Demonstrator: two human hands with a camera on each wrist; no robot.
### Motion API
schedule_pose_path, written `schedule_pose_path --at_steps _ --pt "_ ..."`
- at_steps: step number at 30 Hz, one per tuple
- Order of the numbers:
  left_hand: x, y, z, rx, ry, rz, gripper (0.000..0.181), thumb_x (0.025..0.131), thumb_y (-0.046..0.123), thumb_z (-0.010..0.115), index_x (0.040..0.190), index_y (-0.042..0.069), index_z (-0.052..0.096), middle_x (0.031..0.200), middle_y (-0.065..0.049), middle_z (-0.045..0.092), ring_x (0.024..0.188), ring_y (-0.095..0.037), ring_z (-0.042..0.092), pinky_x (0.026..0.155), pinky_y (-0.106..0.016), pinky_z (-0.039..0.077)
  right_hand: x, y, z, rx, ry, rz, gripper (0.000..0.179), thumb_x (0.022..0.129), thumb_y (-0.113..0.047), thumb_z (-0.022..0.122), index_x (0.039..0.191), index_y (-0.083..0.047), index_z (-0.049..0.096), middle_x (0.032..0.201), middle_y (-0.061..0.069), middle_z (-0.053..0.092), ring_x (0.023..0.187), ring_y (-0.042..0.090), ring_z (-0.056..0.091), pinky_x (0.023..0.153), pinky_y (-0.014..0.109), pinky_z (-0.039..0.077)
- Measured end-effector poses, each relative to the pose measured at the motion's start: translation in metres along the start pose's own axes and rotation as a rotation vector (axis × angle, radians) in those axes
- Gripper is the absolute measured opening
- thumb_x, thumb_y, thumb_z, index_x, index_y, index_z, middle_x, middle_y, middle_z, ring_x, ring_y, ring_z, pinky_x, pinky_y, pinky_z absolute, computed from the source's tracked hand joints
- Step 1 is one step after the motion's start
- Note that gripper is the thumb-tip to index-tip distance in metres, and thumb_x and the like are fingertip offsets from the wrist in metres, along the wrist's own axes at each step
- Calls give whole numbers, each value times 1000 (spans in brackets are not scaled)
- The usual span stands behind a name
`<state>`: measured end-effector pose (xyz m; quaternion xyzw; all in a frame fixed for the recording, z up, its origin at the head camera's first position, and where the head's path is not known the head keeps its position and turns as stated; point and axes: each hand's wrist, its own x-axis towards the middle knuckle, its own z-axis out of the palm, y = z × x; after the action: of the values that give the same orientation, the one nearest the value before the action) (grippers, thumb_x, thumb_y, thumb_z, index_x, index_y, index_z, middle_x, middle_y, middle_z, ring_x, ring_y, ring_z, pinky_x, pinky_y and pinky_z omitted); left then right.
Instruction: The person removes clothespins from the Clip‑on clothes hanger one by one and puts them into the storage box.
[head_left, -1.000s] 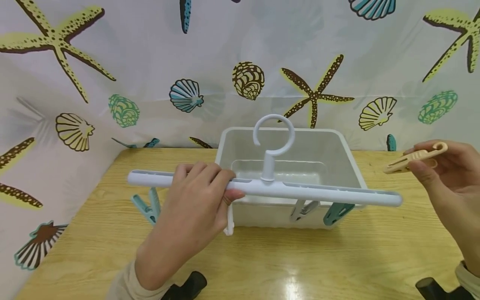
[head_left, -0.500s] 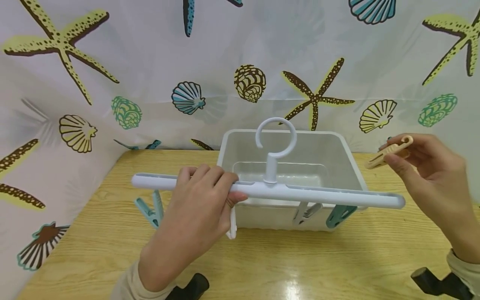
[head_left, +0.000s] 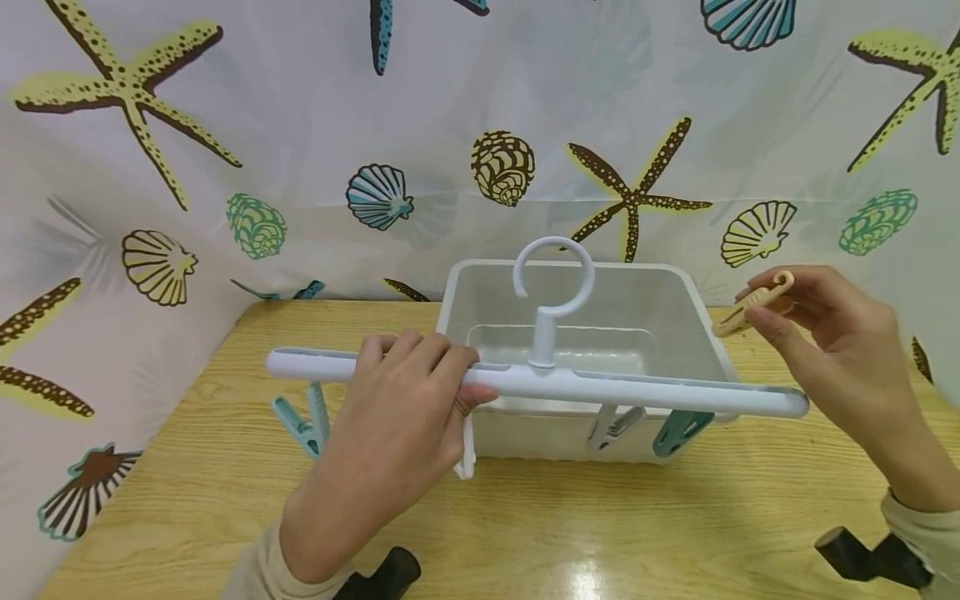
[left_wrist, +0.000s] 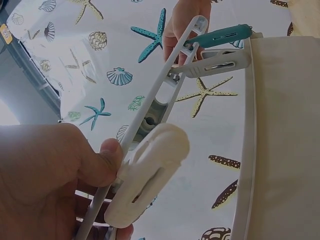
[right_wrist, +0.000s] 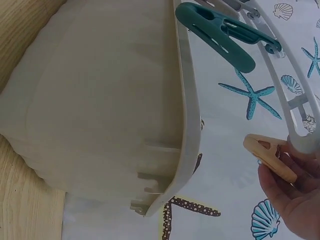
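Beige clip [head_left: 761, 297] drifts closer to the hanger [head_left: 637, 392]

Below the hanger's left end shows 1 light-blue clip [head_left: 296, 422], spread in a V. Next, the left grip [head_left: 397, 408] is wrapped over the hanger's bar left of its hook, thumb beneath, grasping it. 1 white clip [head_left: 467, 454] hangs from the hanger just beside that thumb. The hanger and the left grip have barely shifted over the last 1.0 s.

Behind the hanger's middle, a white bin [head_left: 532, 437] stands on the worktop [head_left: 570, 512]. From the hanger's right half hang 1 grey clip [left_wrist: 200, 67] and 1 dark green clip [head_left: 684, 429], the green nearer the end; both look unchanged.

Beyond the hanger's right end, the right grip [head_left: 840, 350] pinches the beige clip between thumb and fingers. 1.0 s ago both were farther to the right of the hanger; now the clip overlaps the bin's right rim in the head view, apart from the hanger.
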<state>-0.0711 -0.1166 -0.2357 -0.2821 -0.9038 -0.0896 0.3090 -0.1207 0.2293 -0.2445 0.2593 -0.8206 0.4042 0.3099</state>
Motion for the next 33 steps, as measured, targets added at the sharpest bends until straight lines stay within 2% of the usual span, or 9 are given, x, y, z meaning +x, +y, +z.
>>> schedule_pose_path --at_steps 5,12,19,26,33 --pt "0 0 0 2 5 3 21 89 23 70 90 3 66 85 -6 67 85 -27 61 77 -43 39 2 3 3 -2 -2 -24 30 81 21 62 109 11 58 103 -2 62 80 6 60 76 11 47" --pt "-1 -1 -1 -1 2 -3 22 89 24 70 91 2 67 84 -5 67 87 -26 62 79 -43 40 5 5 7 26 0 4 32 80 23 62 109 10 59 103 -5 63 82 6 60 77 11 47" --pt "-2 -2 -3 1 -2 -13 21 89 24 69 91 3 67 84 -6 66 84 -28 61 76 -43 39 11 8 4 -3 23 11 31 80 23 61 108 11 59 104 -7 63 83 4 60 78 9 46" --pt "-3 -2 -6 2 -7 -14 21 90 23 69 93 2 67 85 -6 66 87 -26 61 76 -42 39 15 11 4 -23 7 -11 29 82 19 63 109 11 58 102 -5 61 84 5 59 76 10 46" --pt "-4 -2 -8 5 -15 -16 20 90 22 68 92 2 67 85 -5 66 85 -27 60 75 -42 38 16 15 9 -56 -18 2 25 86 11 64 110 7 60 101 -14 61 83 0 59 74 8 45"
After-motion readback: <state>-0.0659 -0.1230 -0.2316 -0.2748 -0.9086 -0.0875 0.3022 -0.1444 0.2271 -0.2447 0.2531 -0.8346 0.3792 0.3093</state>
